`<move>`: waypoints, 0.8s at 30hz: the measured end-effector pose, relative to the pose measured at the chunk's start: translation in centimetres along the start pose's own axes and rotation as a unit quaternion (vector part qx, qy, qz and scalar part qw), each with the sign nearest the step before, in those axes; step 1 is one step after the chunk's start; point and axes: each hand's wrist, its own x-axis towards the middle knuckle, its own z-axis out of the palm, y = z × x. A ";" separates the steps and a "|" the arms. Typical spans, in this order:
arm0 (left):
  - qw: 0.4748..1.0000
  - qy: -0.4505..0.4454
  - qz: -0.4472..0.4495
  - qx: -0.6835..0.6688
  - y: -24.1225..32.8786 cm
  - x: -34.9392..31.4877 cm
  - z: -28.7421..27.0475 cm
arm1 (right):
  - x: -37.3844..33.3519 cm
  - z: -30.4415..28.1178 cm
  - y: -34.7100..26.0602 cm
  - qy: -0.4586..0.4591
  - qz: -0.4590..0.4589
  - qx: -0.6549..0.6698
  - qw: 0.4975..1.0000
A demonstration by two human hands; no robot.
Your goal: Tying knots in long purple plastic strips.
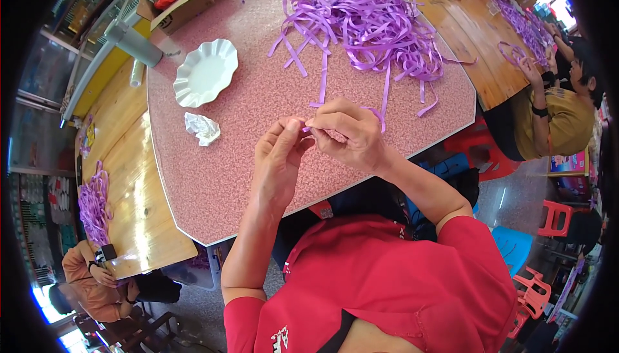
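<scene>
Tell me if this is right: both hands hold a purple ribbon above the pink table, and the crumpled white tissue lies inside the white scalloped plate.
No: the head view shows the crumpled white tissue on the pink table, beside the white scalloped plate, not inside it. The left hand and right hand do hold a purple ribbon above the table.

Table (200,192): passable between tissue (203,129) and left hand (274,166).
Far side: ribbon heap (361,21) obstructs (loose ends trail toward right hand (351,135)).
Plate (206,74): obstructs, just beyond tissue.
</scene>
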 end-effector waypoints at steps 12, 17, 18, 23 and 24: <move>0.988 0.069 0.113 0.079 -1.9 -0.5 0.2 | -0.2 0.1 -0.3 -0.008 -0.006 -0.025 1.000; 0.965 0.063 0.146 0.207 -1.4 -0.6 1.0 | -0.1 0.0 -1.0 0.008 0.126 0.043 0.991; 0.965 0.064 0.146 0.207 -1.4 -0.6 1.0 | 0.1 -0.1 -1.2 0.007 0.127 0.044 0.991; 0.952 0.062 0.154 0.256 -1.7 -0.4 0.5 | 0.5 -0.5 -1.7 -0.053 0.341 0.121 0.931; 0.952 0.062 0.154 0.256 -1.9 -0.3 0.5 | 0.4 -0.5 -1.6 -0.053 0.341 0.121 0.931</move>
